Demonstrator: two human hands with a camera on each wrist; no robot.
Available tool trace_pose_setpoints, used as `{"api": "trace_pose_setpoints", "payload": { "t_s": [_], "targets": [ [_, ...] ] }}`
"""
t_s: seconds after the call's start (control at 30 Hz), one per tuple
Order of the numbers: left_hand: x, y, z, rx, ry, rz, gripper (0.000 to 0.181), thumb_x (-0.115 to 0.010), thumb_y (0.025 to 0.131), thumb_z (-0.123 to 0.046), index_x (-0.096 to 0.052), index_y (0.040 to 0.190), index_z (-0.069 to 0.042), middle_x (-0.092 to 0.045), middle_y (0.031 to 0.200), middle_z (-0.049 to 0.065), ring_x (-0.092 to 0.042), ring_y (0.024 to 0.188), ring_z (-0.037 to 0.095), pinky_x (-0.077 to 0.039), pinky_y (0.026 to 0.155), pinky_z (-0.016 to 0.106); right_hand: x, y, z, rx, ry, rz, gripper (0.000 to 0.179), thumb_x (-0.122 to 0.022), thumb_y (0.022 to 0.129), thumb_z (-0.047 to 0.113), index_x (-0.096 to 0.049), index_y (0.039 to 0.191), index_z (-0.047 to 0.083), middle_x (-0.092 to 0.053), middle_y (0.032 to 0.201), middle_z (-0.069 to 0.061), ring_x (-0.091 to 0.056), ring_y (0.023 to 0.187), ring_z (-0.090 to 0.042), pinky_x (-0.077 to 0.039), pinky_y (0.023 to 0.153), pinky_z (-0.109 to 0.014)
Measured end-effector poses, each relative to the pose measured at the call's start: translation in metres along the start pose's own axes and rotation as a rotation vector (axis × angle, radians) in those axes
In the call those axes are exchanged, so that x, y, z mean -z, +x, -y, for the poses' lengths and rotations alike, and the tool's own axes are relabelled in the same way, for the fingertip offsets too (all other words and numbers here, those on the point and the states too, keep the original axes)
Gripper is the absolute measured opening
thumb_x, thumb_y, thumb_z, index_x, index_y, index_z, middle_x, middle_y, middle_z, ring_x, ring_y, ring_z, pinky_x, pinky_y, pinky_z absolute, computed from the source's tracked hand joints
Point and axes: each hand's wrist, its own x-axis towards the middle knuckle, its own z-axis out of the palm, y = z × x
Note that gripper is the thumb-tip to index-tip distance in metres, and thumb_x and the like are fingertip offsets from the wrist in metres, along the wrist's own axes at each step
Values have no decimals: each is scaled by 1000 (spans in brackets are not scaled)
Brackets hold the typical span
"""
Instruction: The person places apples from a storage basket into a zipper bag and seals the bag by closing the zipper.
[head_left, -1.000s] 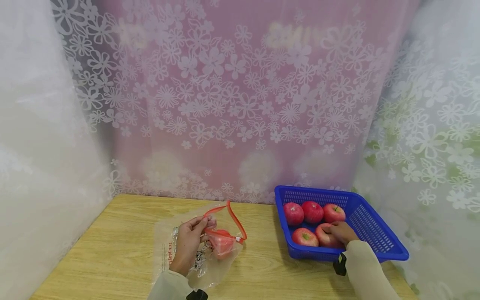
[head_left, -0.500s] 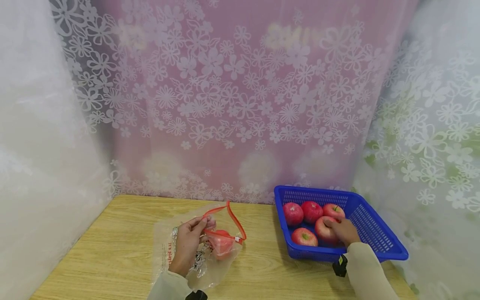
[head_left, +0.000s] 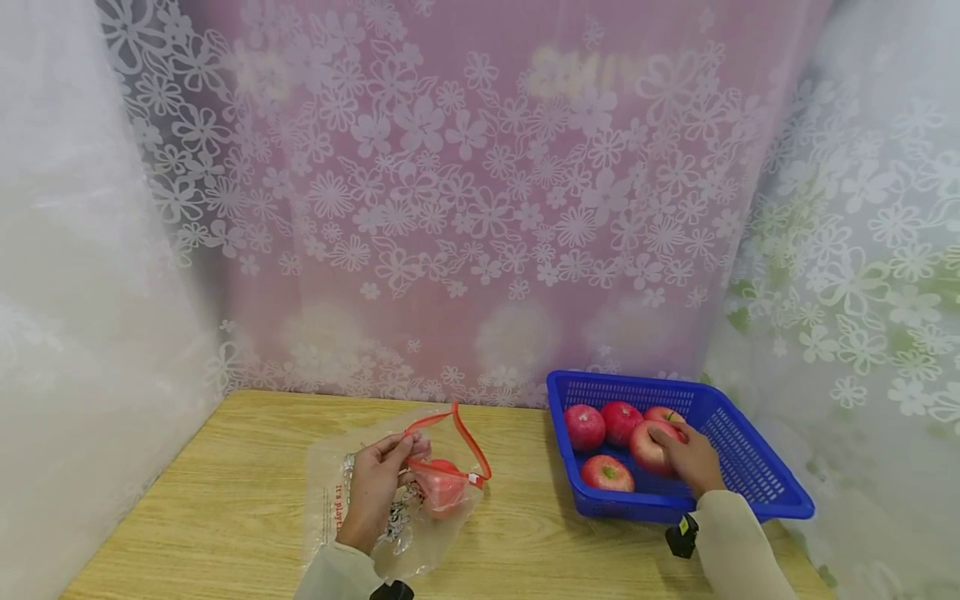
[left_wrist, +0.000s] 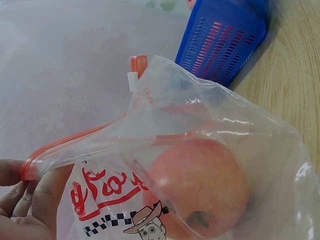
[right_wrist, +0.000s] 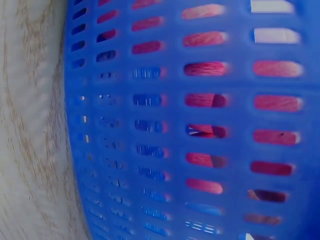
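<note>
My left hand (head_left: 372,486) pinches the red-edged mouth of a clear zip bag (left_wrist: 260,145) between thumb and fingers. The mouth gapes, and one apple (left_wrist: 202,185) lies inside the bag. Over at the right, my right hand (head_left: 692,460) grips a pinkish-red apple (head_left: 651,447), thumb on its top, within the blue basket (head_left: 622,506). That apple partly covers another apple (head_left: 664,414) behind it. From the right wrist, only the basket's slotted wall shows, with red fruit seen through the slots; the hand is hidden there.
Two darker red apples (head_left: 584,427) sit at the basket's back left, and a lighter apple (head_left: 607,473) rests at its front left. The wooden table (head_left: 525,533) ends at a pink flowered curtain (head_left: 480,250). Pale sheets hang on both sides.
My right hand has raised its apple up and slightly back from the basket's floor, so it now overlaps the apple behind. The left hand and bag have stayed almost still.
</note>
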Motion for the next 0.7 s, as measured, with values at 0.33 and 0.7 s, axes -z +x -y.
{"api": "trace_pose_setpoints", "payload": {
  "t_s": [0.33,0.7],
  "targets": [
    [0,-1,0,9,4,-5,30,-53,100,-11,-59,119,11,-71,103,14,-70,90,13,-56,64,22,0,-4,0,-43,68,-44,90,-49,91,63,-27,150,-2,-25,148,-36,-26,133,-53,-29,106,-61],
    [0,-1,-1,9,12,-8,29,-53,100,-12,-60,119,9,-71,105,15,-70,92,15,-56,65,22,1,-11,11,-46,121,-50,86,-49,91,64,-29,151,5,-23,151,-31,-25,135,-51,-28,107,-61]
  ]
}}
